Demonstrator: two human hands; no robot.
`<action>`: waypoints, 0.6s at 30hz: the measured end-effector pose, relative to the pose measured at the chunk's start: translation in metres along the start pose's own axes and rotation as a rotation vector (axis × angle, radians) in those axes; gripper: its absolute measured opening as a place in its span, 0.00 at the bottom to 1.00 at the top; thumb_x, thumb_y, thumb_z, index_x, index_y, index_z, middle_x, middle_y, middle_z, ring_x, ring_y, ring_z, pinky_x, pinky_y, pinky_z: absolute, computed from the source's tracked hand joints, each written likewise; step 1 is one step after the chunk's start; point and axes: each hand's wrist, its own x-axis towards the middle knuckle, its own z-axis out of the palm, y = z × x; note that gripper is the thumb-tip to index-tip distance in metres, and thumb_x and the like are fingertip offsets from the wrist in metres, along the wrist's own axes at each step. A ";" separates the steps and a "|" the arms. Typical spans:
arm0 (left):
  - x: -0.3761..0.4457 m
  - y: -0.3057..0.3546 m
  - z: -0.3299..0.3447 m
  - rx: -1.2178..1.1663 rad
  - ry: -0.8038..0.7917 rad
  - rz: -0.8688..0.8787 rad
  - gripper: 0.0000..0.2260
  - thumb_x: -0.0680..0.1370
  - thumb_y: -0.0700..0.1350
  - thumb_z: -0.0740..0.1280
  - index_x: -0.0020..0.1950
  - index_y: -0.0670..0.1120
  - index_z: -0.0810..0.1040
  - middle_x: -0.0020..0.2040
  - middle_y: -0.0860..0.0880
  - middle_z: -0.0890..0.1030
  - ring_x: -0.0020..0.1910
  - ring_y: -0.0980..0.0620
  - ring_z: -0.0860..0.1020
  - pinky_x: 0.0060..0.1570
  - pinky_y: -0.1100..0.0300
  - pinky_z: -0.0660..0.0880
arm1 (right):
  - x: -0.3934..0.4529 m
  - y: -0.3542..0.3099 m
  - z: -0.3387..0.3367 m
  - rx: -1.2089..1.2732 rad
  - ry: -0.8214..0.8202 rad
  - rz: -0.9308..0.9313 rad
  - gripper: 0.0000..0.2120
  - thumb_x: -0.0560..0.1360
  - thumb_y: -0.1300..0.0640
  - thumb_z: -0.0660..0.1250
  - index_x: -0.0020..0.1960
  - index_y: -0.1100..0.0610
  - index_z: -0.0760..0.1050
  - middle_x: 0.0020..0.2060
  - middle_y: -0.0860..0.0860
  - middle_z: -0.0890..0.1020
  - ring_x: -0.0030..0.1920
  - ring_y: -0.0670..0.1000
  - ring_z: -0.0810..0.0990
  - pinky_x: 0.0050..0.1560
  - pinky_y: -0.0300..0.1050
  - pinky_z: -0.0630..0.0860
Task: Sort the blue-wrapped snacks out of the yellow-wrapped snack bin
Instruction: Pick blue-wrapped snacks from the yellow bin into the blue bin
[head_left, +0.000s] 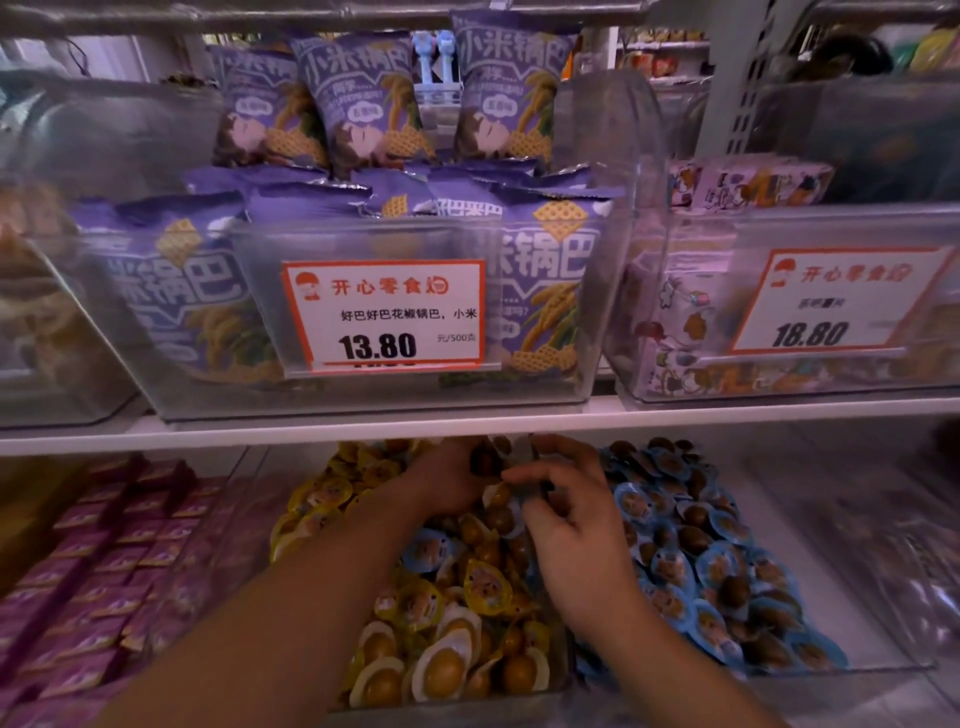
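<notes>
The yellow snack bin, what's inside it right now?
Yellow-wrapped snacks, a blue-wrapped snack among them, and both hands: left hand, right hand. Whatever lies beneath them is covered.

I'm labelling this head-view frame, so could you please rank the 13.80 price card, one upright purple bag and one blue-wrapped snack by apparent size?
1. 13.80 price card
2. Upright purple bag, though it stands farther back, so this is unsure
3. Blue-wrapped snack, clearly smallest
</notes>
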 end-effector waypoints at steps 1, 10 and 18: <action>-0.003 0.003 -0.003 -0.021 -0.008 0.015 0.08 0.74 0.54 0.71 0.51 0.60 0.75 0.50 0.55 0.80 0.54 0.51 0.79 0.50 0.64 0.76 | 0.000 0.000 -0.001 -0.009 -0.004 -0.004 0.13 0.77 0.62 0.66 0.44 0.44 0.81 0.54 0.38 0.70 0.56 0.37 0.73 0.58 0.36 0.72; -0.096 0.025 -0.057 -0.325 0.171 -0.080 0.11 0.73 0.54 0.75 0.55 0.57 0.82 0.50 0.57 0.84 0.49 0.59 0.81 0.48 0.68 0.76 | 0.001 -0.006 -0.008 -0.113 -0.057 -0.039 0.12 0.75 0.63 0.66 0.47 0.45 0.80 0.55 0.39 0.69 0.60 0.43 0.71 0.65 0.37 0.68; -0.185 -0.001 -0.051 -1.051 0.247 -0.199 0.15 0.70 0.56 0.74 0.53 0.51 0.83 0.49 0.42 0.84 0.35 0.49 0.77 0.28 0.61 0.68 | -0.008 -0.044 0.000 -0.596 -0.046 -0.443 0.12 0.72 0.54 0.64 0.53 0.52 0.81 0.47 0.50 0.81 0.50 0.52 0.77 0.53 0.48 0.74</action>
